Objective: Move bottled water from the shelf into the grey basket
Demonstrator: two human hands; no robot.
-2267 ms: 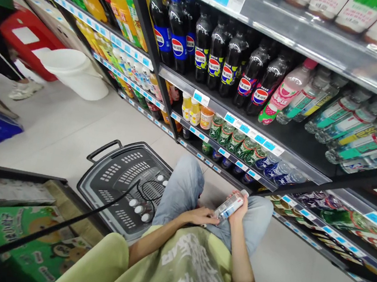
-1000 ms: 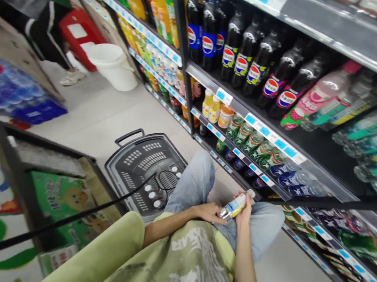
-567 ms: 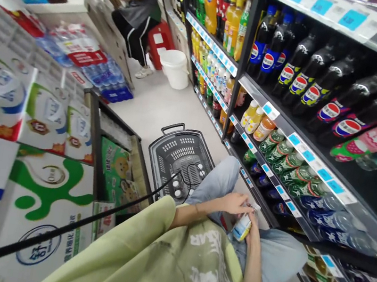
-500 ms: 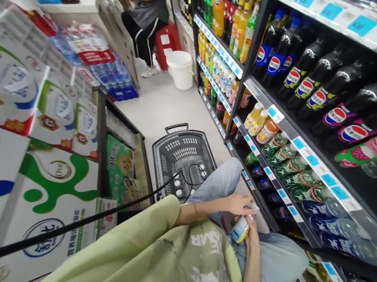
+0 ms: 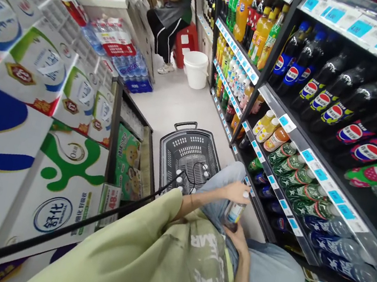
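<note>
A small clear bottle (image 5: pixel 234 212) with a white cap and a pale label is between my hands, above my crossed legs. My left hand (image 5: pixel 236 192) is closed around its top, near the cap. From below, my right hand (image 5: pixel 237 239) grips the bottle's lower end. Just beyond my knee, a black shopping basket (image 5: pixel 194 138) sits on the floor, with several white-capped bottles in it and its handle at the far end. The label's print is too small to read.
Drink shelves (image 5: pixel 316 166) with bottles run along my right. Stacked milk cartons (image 5: pixel 71 179) stand on the left, beside a black strap (image 5: pixel 83 219). Farther off are bottled water packs (image 5: pixel 129 62), a white bucket (image 5: pixel 196 71) and a seated person (image 5: pixel 169 9).
My view has swung slightly left. The bottle has turned in my hands, its cap now pointing up and away, and my left hand has shifted onto its top.
</note>
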